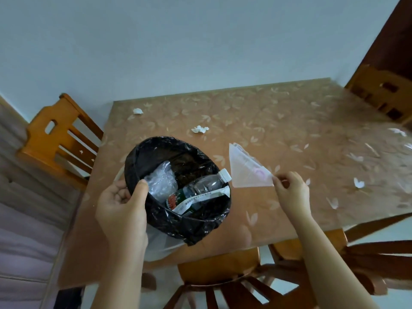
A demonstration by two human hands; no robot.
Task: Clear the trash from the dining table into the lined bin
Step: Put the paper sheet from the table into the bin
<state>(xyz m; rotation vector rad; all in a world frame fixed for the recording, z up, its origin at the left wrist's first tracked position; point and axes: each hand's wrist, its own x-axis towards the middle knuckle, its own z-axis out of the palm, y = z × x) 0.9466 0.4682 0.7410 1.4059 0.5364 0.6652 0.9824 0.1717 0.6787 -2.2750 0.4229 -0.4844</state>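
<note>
**Plastic bag pinched and lifted, bin tilted to receive**

Mid-transfer, by the look of it. Left hand (121, 204) clamped on the near rim of the lined bin (142, 157), thumb inside over the black liner, bin tipped toward the camera above the surface (278, 121). Already inside: a clear plastic bottle (200, 188) with a white cap, a long wrapper strip (200, 198) and crumpled clear plastic (161, 180). Right hand (292, 188) with a narrow fingertip grip on one corner of a thin translucent plastic bag (247, 170), held up just beside the bin's right rim, not yet over the opening.

Next move, as a judgement: carry the bag left over the mouth, then release; light film apt to drift or cling, so better let go low inside the liner.

Still to clear: two crumpled tissues (200, 129) beyond the bin, the farther near the back left corner, and scattered white scraps (358, 182) toward the right edge, blurred. Task well short of done.
</note>
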